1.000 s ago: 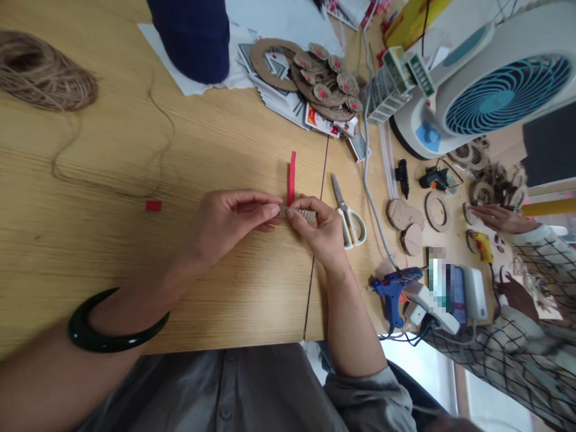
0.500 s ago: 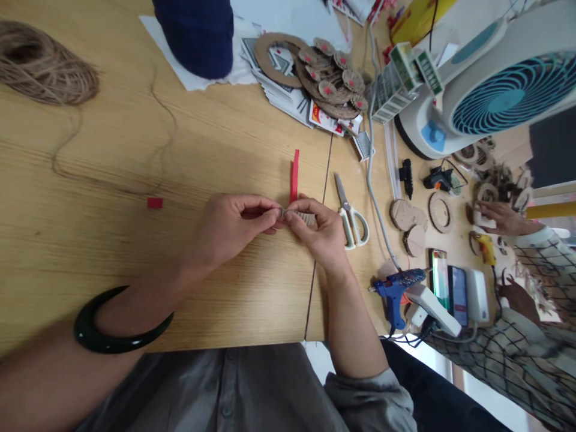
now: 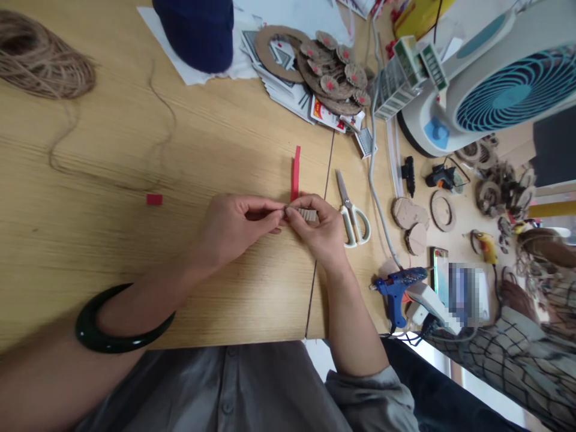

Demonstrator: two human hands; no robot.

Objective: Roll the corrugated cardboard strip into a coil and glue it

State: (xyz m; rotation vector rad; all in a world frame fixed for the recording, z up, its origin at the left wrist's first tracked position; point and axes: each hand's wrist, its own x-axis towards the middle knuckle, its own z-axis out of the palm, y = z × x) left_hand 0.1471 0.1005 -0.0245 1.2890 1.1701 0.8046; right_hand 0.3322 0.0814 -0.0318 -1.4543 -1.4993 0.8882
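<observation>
Both hands meet over the wooden table, fingertips touching. A small strip of corrugated cardboard (image 3: 308, 214) is pinched by my right hand (image 3: 324, 234), its ridged end showing under the fingers. My left hand (image 3: 236, 231) pinches the strip's other end with thumb and fingers; that end is mostly hidden. Just beyond the fingers lies a narrow red strip (image 3: 296, 171). To the right of my right hand are scissors (image 3: 355, 225) with pale handles, blades pointing away. A small red piece (image 3: 154, 199) rests to the left.
A coil of twine (image 3: 45, 60) sits at far left, its loose end trailing. Cardboard flowers (image 3: 330, 84) lie on cards behind. A grey cable (image 3: 371, 162) runs past the scissors. Rightward are a blue glue gun (image 3: 396, 291), a fan (image 3: 495, 96) and another person's sleeve (image 3: 490, 354).
My fingertips have drawn closer together, and more of the ridged cardboard shows below my right fingers. The other person's hand has moved away from the white object at right.
</observation>
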